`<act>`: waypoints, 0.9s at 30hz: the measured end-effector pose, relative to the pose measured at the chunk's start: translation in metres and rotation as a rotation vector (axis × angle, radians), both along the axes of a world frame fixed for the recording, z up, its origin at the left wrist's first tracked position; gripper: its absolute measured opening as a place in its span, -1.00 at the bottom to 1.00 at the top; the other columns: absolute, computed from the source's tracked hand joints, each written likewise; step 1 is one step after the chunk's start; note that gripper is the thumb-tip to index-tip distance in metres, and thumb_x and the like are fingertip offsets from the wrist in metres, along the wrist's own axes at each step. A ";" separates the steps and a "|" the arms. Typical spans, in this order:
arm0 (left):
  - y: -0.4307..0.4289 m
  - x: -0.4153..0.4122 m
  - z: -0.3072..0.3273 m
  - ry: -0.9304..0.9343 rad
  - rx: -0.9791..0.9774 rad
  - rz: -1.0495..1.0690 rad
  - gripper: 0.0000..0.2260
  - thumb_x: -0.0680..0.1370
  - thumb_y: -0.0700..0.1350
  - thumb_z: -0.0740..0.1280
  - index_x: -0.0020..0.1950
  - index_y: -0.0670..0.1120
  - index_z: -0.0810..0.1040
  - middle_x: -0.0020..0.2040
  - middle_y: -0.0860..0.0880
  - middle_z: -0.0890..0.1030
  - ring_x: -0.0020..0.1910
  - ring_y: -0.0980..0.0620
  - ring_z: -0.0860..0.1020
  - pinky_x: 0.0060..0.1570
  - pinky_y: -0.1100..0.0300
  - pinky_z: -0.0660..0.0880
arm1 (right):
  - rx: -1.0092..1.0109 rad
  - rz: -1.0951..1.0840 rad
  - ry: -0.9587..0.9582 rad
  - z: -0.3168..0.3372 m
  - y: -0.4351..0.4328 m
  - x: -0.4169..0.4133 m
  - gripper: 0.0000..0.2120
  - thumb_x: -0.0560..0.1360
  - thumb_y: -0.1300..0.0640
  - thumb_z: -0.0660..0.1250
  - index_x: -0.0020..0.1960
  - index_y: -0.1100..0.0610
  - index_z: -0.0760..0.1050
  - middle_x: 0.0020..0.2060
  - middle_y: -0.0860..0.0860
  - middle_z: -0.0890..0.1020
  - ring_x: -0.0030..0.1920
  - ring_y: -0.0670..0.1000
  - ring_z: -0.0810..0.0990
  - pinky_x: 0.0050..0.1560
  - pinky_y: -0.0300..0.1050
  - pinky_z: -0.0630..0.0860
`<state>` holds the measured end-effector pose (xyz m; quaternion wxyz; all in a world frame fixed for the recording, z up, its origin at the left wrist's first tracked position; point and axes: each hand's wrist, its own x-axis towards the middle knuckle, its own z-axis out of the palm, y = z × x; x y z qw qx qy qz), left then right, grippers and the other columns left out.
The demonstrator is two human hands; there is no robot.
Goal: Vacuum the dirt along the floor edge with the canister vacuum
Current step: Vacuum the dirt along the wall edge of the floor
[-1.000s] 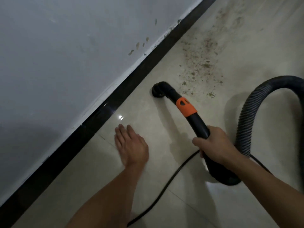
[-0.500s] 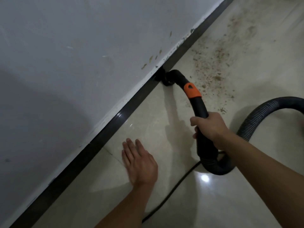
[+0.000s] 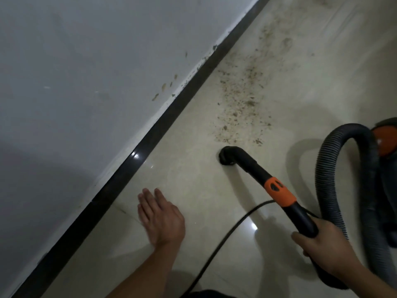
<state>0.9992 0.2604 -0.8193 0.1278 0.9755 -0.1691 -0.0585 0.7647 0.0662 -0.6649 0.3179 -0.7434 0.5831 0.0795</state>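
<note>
My right hand (image 3: 322, 244) has its fingers curled tight round the black wand (image 3: 255, 166), below the orange collar (image 3: 279, 194). The nozzle (image 3: 226, 157) sits on the tiled floor (image 3: 193, 179), just short of the near end of the dirt (image 3: 242, 100), a brown scatter running beside the black skirting (image 3: 150, 134); the nozzle itself is well apart from the skirting. My left hand (image 3: 163, 220) lies flat on the floor, fingers straight, holding nothing. The ribbed hose (image 3: 326, 179) loops on my right towards the canister (image 3: 384, 143); a black cord (image 3: 225, 239) runs between my hands
</note>
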 end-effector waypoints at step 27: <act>-0.002 -0.002 -0.008 -0.077 -0.036 -0.008 -0.49 0.52 -0.09 0.02 0.42 -0.29 0.32 0.44 -0.38 0.27 0.45 -0.33 0.21 0.41 -0.18 0.14 | 0.111 -0.363 -0.355 -0.017 -0.018 0.026 -0.83 0.40 0.23 0.43 -0.10 0.30 0.50 -0.43 0.16 0.55 -0.51 0.11 0.58 -0.34 0.04 0.58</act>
